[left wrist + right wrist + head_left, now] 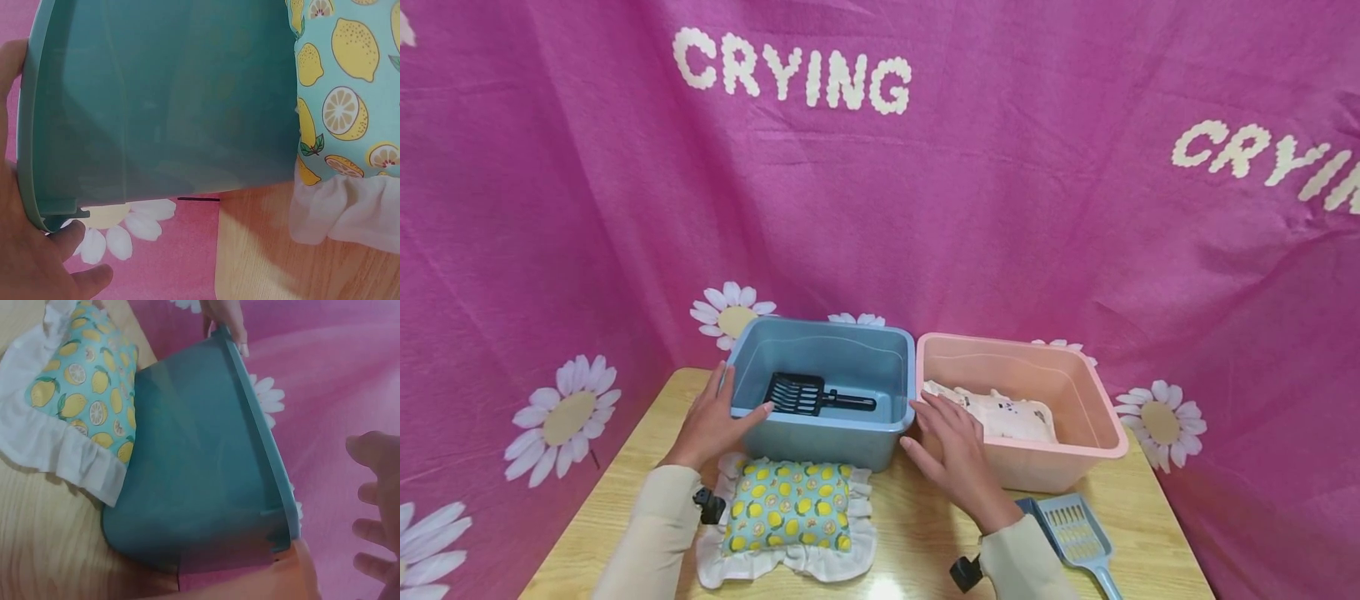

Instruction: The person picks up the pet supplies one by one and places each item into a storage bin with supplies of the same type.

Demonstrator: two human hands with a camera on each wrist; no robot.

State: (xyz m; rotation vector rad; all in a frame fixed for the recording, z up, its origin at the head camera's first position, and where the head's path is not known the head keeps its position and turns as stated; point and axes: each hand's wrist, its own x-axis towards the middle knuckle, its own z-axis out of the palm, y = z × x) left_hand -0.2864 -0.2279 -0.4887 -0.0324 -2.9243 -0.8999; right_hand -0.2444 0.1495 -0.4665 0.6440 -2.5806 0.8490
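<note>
1. Grip of the left hand (707, 425): spread, thumb over the front rim and fingers along the left side, straddling the near left corner and touching it. How hard it bears on the rim, I cannot tell.
2. The right grip (955, 454) is also spread, holding nothing. From above it overlaps the meeting corners of the two tubs, but the right wrist view shows its fingers apart from both.
3. Between the hands stands the blue tub (820, 443), upright on the wooden surface (898, 542), with a black slotted scoop (822, 397) lying inside.
4. My reading of the step: placing or steadying this tub by its rim, with only the left side in contact. Moving it further would call for bringing the right fingers onto its right rim, then pushing evenly so it does not turn or rub its neighbour.
5. Just beside it on the right is the pink tub (1037, 468), holding a whitish printed cloth item (1011, 415).
6. Nearest the person, in front of the blue tub, lies a frilled lemon-print cushion (790, 508); at the right, a blue slotted scoop (1078, 529).
</note>
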